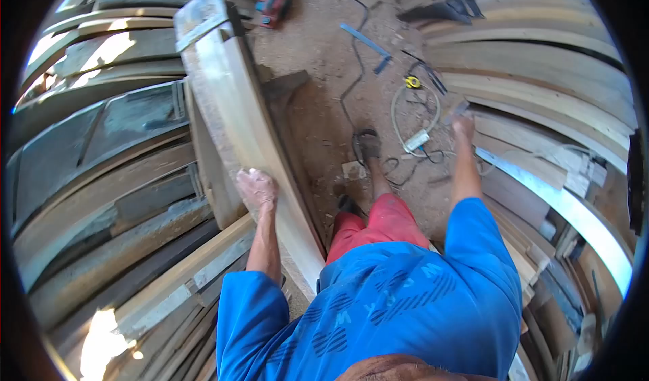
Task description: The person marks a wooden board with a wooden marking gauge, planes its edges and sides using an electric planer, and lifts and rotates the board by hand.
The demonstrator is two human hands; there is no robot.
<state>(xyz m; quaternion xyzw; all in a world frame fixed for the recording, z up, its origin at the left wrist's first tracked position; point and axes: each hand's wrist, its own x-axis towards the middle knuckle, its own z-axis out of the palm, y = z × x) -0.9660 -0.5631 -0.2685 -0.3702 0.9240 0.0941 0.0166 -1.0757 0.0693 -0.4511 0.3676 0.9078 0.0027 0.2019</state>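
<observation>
A long pale wooden plank (253, 121) lies on the workbench to my left, running from the bench's far end toward my body. My left hand (258, 190) rests on top of the plank near its left edge, with its fingers laid on the wood. Out to my right, my right hand (463, 127) is closed on a small flat piece (457, 111), partly blurred, whose kind I cannot make out. It is held above the floor, apart from the plank. A crosspiece (203, 33) lies across the plank's far end.
Stacked boards (527, 73) line the right side, and more stacked timber (101, 137) fills the left. On the dirt floor lie a red power tool (274, 6), a blue try square (367, 47), a yellow tape measure (412, 82), a power strip (416, 140) and a dark cord (345, 93).
</observation>
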